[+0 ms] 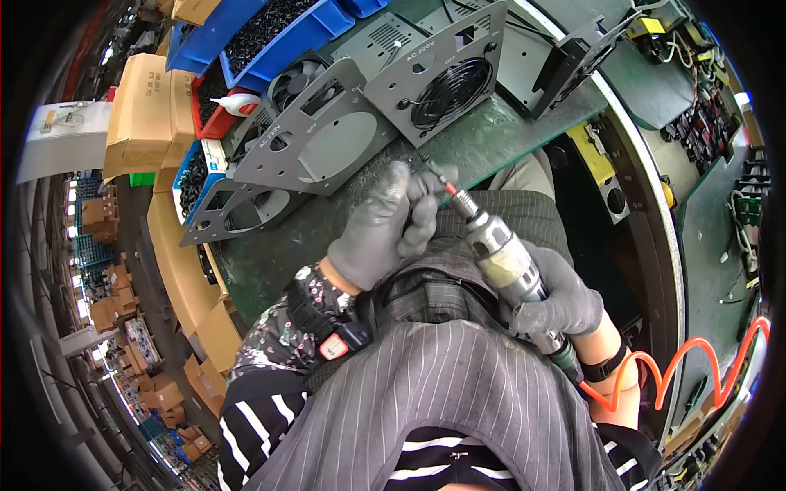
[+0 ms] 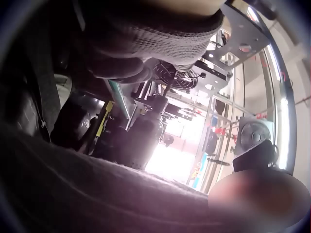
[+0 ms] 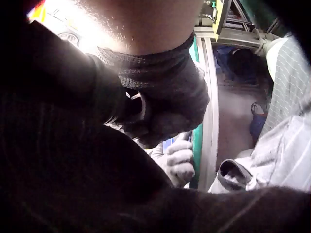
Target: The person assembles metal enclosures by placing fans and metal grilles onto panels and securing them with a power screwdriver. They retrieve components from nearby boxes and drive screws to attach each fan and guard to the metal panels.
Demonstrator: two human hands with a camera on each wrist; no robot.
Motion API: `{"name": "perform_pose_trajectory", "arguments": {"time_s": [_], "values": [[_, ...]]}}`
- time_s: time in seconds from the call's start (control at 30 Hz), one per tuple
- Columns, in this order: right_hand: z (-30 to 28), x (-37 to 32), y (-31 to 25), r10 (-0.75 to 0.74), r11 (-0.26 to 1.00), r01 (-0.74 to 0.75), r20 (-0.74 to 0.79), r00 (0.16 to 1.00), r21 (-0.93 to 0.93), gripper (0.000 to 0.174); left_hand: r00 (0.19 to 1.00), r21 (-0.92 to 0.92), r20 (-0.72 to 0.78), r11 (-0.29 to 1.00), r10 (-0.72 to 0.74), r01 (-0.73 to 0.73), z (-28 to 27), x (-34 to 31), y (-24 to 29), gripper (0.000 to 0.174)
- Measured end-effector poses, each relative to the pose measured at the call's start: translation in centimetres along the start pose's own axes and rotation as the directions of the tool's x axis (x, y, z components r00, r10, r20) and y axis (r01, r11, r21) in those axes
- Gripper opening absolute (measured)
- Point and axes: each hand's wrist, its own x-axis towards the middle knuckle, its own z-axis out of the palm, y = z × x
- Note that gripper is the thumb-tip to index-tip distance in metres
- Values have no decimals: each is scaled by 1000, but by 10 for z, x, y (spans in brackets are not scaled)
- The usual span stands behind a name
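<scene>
My gloved right hand [image 1: 565, 295] grips a pneumatic screwdriver [image 1: 508, 262] whose bit points up and left, toward the panels. A red collar [image 1: 450, 189] shows at the base of the bit. My gloved left hand [image 1: 381, 225] has its fingers curled at the bit [image 1: 434, 170], thumb close to its tip; a small dark piece there is too small to identify. Just beyond stands a grey metal panel [image 1: 393, 94] marked AC 220V, with a black fan [image 1: 450, 94] in it. In the left wrist view, the screwdriver [image 2: 141, 141] appears dark against bright light.
More grey panels [image 1: 327, 155] lean at the left on the green bench [image 1: 278, 270]. Behind them are blue bins [image 1: 286, 37] of black screws, a red bin [image 1: 214, 123] and a white bottle [image 1: 239, 104]. An orange coiled hose [image 1: 655, 376] trails right from the screwdriver. Cardboard boxes [image 1: 139, 114] stand left.
</scene>
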Motion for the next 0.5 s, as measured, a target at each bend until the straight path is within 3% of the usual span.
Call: {"name": "perform_pose_trajectory", "arguments": {"time_s": [0.03,0.07,0.1,0.13,0.17,0.23,0.3,0.37,0.4,0.43,0.47,0.5], "values": [[-1,1,-1,-26,999,24,-57,998,-35,65,1000,6,-3,1000,1,-1,1,-7,2,46],[-3,0,-6,0,999,-3,-67,998,-37,66,995,536,-3,840,99,-82,5,-18,6,48],[-5,1,-5,-6,999,4,-66,998,-35,66,982,899,49,420,180,-122,10,-26,13,49],[-7,3,-3,-31,996,22,-108,994,-89,66,970,980,127,125,205,-155,31,-38,32,44],[-9,5,-1,-56,989,35,-146,988,-144,66,956,968,208,-180,207,-172,60,-49,51,40],[-12,7,0,3,986,-25,-127,992,-165,64,822,906,378,-353,426,-233,93,-53,73,33],[-13,12,7,-59,977,35,-107,992,-209,62,704,601,628,-781,333,-167,117,-36,105,29],[-10,15,5,-53,981,33,-101,993,-190,61,775,492,523,-868,354,65,124,-14,122,25],[-8,16,3,-48,986,30,-101,994,-166,60,726,577,314,-730,612,366,170,0,92,66],[-8,19,4,-50,985,32,-103,993,-167,60,726,577,317,-731,611,363,178,4,105,66],[-8,23,8,-103,980,82,-114,988,-179,60,898,527,-20,-758,440,384,181,14,123,69],[-7,27,9,-155,973,129,-125,980,-191,60,905,476,-369,-793,212,380,185,20,133,71]]}}
